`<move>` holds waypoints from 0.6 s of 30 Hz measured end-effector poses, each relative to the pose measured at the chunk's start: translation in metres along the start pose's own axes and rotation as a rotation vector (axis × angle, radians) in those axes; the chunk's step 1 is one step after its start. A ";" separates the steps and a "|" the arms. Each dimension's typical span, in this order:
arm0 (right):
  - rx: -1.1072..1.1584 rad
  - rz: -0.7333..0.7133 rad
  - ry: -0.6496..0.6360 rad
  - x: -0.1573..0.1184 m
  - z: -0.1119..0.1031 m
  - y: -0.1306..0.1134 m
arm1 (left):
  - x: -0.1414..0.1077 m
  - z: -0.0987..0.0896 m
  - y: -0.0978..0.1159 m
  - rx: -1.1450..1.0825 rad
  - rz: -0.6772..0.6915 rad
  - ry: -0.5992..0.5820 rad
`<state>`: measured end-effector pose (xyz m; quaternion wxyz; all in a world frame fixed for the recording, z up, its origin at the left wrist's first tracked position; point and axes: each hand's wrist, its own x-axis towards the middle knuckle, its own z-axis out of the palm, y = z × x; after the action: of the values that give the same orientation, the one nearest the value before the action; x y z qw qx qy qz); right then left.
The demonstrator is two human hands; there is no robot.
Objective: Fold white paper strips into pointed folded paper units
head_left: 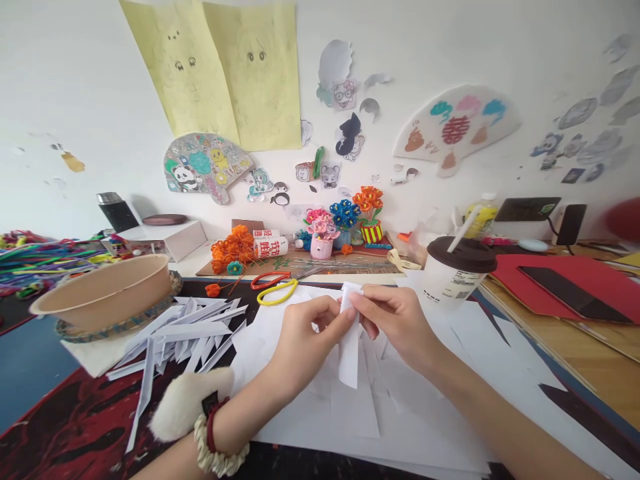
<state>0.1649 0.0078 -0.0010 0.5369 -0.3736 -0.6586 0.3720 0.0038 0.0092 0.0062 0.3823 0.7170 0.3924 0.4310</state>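
Note:
Between both hands a folded white paper strip [349, 357] is held upright over the table. My left hand [305, 340] pinches its left side near the top, thumb across the front. From the right, my right hand [400, 317] grips the upper edge with thumb and fingers. Under the hands lie several white paper sheets [425, 420] and loose strips. Left of them is a pile of folded paper strips [185, 330]. Scissors [277, 291] with red and yellow handles rest behind my left hand.
A beige basin [107, 290] stands at the left, with a white fuzzy object [185, 407] by my left wrist. A lidded cup with a straw [457, 273] stands at the right, near a dark phone [573, 293] on red card. Pipe-cleaner flowers [345, 215] line the back.

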 end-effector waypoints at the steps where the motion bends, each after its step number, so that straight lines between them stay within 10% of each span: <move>1: -0.004 -0.004 -0.004 0.000 0.000 0.000 | 0.000 0.000 0.000 -0.009 -0.005 0.000; 18: -0.049 -0.013 0.001 0.001 -0.002 0.002 | 0.001 0.000 0.004 -0.092 -0.127 -0.045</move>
<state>0.1667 0.0095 -0.0022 0.5303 -0.3824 -0.6696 0.3523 0.0050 0.0089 0.0100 0.4502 0.6820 0.4079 0.4072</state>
